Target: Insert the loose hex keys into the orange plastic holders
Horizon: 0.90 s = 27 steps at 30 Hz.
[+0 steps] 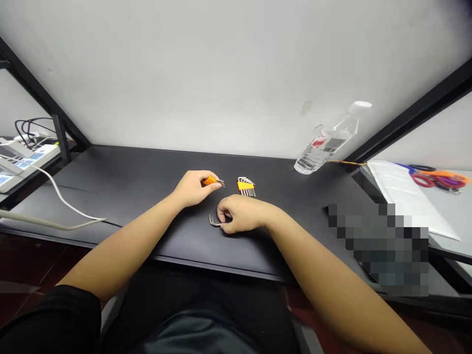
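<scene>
My left hand [193,188] is closed around an orange hex key holder [210,180], and a few metal key ends stick out past the fingertips. Lower and to the right, my right hand [241,215] pinches an L-shaped hex key [217,223] between thumb and fingers, close to the tabletop. Its bent end points left, with what looks like another key beside it. Just beyond the right hand lies a second orange holder [246,186] filled with several hex keys in a row.
A water bottle [328,140] stands at the back right of the black table [147,169]. A pixelated dark object [379,246] lies at the right. Beyond are a white packet [409,201] and coloured cables [438,178]. White cables and a power strip [31,164] are at the left.
</scene>
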### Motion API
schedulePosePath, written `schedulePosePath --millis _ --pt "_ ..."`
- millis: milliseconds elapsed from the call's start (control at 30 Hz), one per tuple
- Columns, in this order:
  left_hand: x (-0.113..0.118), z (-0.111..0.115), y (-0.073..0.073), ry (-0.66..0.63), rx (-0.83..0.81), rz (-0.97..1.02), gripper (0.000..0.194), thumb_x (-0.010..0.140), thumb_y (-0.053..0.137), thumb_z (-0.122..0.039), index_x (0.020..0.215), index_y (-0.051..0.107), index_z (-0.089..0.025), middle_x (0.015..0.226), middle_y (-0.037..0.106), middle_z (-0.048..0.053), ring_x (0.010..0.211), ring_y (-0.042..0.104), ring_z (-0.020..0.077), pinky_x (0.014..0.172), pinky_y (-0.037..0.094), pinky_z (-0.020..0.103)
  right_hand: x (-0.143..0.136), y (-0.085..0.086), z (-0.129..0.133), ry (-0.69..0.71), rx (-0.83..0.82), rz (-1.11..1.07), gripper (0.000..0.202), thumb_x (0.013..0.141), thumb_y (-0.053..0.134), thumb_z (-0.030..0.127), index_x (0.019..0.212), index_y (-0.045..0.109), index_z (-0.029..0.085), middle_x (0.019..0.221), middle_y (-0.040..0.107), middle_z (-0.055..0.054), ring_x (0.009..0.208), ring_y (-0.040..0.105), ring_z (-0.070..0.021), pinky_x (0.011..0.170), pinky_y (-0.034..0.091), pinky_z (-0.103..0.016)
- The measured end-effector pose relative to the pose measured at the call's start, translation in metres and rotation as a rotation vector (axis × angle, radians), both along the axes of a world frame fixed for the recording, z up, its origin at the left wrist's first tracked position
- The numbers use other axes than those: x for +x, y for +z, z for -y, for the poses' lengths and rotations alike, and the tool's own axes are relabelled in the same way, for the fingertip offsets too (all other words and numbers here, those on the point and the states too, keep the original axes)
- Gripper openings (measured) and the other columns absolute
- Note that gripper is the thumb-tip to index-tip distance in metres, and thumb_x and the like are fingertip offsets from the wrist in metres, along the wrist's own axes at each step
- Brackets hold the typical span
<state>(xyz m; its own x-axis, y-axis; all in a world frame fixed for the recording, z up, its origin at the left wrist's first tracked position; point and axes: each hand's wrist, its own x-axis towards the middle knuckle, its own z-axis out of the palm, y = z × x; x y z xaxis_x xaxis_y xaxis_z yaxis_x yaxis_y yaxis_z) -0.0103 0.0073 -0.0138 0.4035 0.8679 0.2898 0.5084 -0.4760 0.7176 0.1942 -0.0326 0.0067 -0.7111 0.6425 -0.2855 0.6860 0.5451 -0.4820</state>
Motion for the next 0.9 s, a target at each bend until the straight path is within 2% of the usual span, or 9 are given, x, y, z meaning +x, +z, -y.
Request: schedulePosePath --millis 167,233,333,433,500,567,733,900 --pt "-0.001 -0.002 -0.001 -0.011 0.003 -0.005 0.027 0.085 0.068 -0.044 0.096 0.077 -0.021 0.097 0.078 0.004 0.085 0.068 0.0195 0.076 0.052 0.031 0.009 0.011 -0.001 0.112 0.090 -0.179 0.003 0.077 0.067 0.023 0.078 0.068 0.020 0.080 0.069 -0.003 0.071 0.059 -0.0161 0.065 0.045 -0.027" --pt "-0.001 -0.002 -0.002 -0.015 0.006 -0.005 0.027 0.085 0.068 -0.043 0.097 0.077 -0.021 0.095 0.078 0.004 0.083 0.068 0.0191 0.076 0.051 0.030 0.015 0.018 -0.002 0.084 0.152 -0.344 0.006 0.082 0.064 0.025 0.082 0.069 0.020 0.082 0.070 -0.004 0.074 0.061 -0.0167 0.070 0.048 -0.028" --pt "-0.001 -0.002 -0.001 -0.035 0.006 -0.009 0.028 0.085 0.066 -0.044 0.096 0.077 -0.020 0.092 0.077 0.004 0.082 0.067 0.0188 0.076 0.050 0.030 0.023 0.023 -0.004 -0.107 0.297 -0.605 0.010 0.086 0.062 0.027 0.088 0.070 0.021 0.086 0.072 -0.004 0.076 0.063 -0.0174 0.074 0.051 -0.031" --pt "-0.001 -0.001 -0.001 -0.053 0.005 -0.020 0.030 0.085 0.067 -0.046 0.097 0.077 -0.020 0.093 0.077 0.004 0.082 0.066 0.0191 0.076 0.050 0.030 0.024 0.019 -0.006 -0.324 0.423 -0.740 0.014 0.086 0.062 0.029 0.093 0.071 0.021 0.084 0.073 -0.004 0.072 0.063 -0.0178 0.071 0.052 -0.032" --pt "-0.001 -0.001 0.001 -0.062 0.006 -0.027 0.031 0.085 0.067 -0.048 0.098 0.077 -0.021 0.093 0.077 0.003 0.083 0.066 0.0193 0.076 0.050 0.030 0.023 0.016 -0.006 -0.407 0.459 -0.768 0.015 0.087 0.063 0.031 0.095 0.071 0.021 0.082 0.073 -0.004 0.071 0.064 -0.0178 0.070 0.052 -0.032" --pt "-0.001 0.000 0.002 -0.080 0.010 -0.031 0.031 0.085 0.067 -0.047 0.099 0.077 -0.021 0.093 0.077 0.003 0.084 0.067 0.0194 0.077 0.049 0.030 0.021 0.014 -0.006 -0.431 0.474 -0.770 0.016 0.088 0.063 0.032 0.096 0.072 0.021 0.083 0.074 -0.004 0.073 0.065 -0.0182 0.072 0.053 -0.032" --pt "-0.001 0.003 0.005 -0.130 0.037 -0.040 0.027 0.086 0.066 -0.045 0.097 0.078 -0.022 0.095 0.077 0.003 0.086 0.068 0.0198 0.079 0.050 0.030 0.018 0.015 -0.005 -0.390 0.482 -0.737 0.019 0.092 0.062 0.032 0.101 0.073 0.021 0.101 0.078 -0.006 0.091 0.072 -0.0219 0.087 0.054 -0.035" --pt "0.000 0.002 0.002 -0.114 0.019 -0.098 0.027 0.085 0.066 -0.044 0.094 0.078 -0.022 0.087 0.075 0.003 0.081 0.066 0.0197 0.074 0.049 0.030 0.020 0.011 -0.010 -0.360 0.482 -0.618 0.023 0.095 0.057 0.033 0.106 0.073 0.022 0.108 0.078 -0.007 0.099 0.071 -0.0248 0.094 0.053 -0.039"
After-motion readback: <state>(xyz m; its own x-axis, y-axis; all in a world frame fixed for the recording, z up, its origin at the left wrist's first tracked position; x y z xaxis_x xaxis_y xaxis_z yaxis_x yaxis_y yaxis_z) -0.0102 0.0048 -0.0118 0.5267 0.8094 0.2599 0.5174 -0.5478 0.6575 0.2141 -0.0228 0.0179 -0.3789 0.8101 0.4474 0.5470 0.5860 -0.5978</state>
